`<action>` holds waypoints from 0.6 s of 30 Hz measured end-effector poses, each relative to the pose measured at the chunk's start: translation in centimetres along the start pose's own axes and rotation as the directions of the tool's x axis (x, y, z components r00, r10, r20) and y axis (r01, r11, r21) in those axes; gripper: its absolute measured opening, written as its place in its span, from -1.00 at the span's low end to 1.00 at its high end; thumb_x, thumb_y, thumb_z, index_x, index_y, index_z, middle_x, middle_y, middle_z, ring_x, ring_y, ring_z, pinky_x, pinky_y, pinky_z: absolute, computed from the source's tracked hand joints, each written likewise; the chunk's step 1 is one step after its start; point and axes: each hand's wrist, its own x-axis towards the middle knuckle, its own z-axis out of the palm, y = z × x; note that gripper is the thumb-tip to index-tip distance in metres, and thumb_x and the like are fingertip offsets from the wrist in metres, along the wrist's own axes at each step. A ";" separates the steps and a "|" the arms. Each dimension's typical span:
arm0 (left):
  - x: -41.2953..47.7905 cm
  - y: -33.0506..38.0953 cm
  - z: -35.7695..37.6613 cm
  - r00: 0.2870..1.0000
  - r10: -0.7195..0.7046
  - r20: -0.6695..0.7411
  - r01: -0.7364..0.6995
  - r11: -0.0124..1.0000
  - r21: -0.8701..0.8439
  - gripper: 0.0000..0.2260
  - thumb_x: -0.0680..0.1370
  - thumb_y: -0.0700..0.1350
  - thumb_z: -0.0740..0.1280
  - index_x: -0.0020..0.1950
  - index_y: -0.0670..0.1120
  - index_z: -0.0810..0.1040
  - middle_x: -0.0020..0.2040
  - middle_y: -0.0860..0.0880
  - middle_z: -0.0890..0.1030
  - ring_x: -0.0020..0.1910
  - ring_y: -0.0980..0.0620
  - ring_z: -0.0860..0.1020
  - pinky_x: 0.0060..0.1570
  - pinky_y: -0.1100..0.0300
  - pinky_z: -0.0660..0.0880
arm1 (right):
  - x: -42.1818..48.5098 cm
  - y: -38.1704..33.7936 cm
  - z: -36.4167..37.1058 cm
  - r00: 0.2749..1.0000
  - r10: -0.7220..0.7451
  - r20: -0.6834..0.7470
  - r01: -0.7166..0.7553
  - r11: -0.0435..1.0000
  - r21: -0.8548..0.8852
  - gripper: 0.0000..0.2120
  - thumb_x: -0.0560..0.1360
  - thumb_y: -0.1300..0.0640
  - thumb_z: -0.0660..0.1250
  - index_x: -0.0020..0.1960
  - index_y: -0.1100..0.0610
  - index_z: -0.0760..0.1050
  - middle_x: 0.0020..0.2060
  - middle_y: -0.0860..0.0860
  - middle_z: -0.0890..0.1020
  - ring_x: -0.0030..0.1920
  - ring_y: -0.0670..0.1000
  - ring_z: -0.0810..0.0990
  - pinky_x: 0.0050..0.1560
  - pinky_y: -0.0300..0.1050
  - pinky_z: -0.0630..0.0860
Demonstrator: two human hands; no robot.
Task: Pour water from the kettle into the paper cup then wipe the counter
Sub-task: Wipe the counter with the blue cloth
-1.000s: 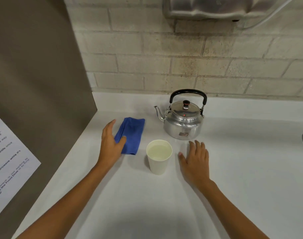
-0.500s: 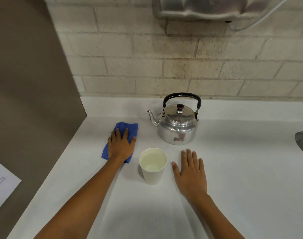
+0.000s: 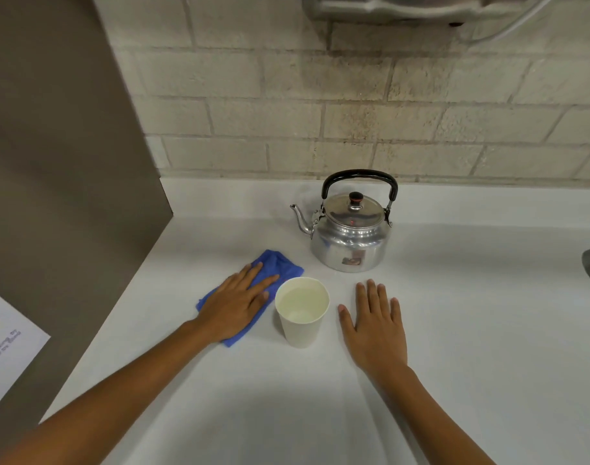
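My left hand point(image 3: 236, 305) lies flat, fingers spread, pressing on the blue cloth point(image 3: 276, 266) — not gripping it. My right hand point(image 3: 375, 325) rests open, palm down, on the bare white counter point(image 3: 488, 330). Between them stands the paper cup point(image 3: 302, 312), upright and holding water; the steel kettle point(image 3: 350, 234) sits behind it — spout pointing left.

head view | worn on head, looks forward and down | near counter point(image 3: 286, 414) | faces brick wall point(image 3: 320, 112)
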 end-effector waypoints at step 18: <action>-4.5 0.6 0.1 0.944 -0.320 -0.081 0.321 0.947 -0.001 -0.59 0.62 0.03 -0.04 0.47 0.09 0.03 0.54 -0.06 -0.04 0.51 -0.03 -0.08 0.47 0.05 -0.08 | -0.2 -0.3 -0.3 1.000 -0.020 -0.006 0.019 0.999 -0.037 -0.39 0.56 -0.17 -0.12 0.49 0.16 -0.05 0.52 0.11 0.04 0.51 0.10 -0.06 0.51 0.10 -0.07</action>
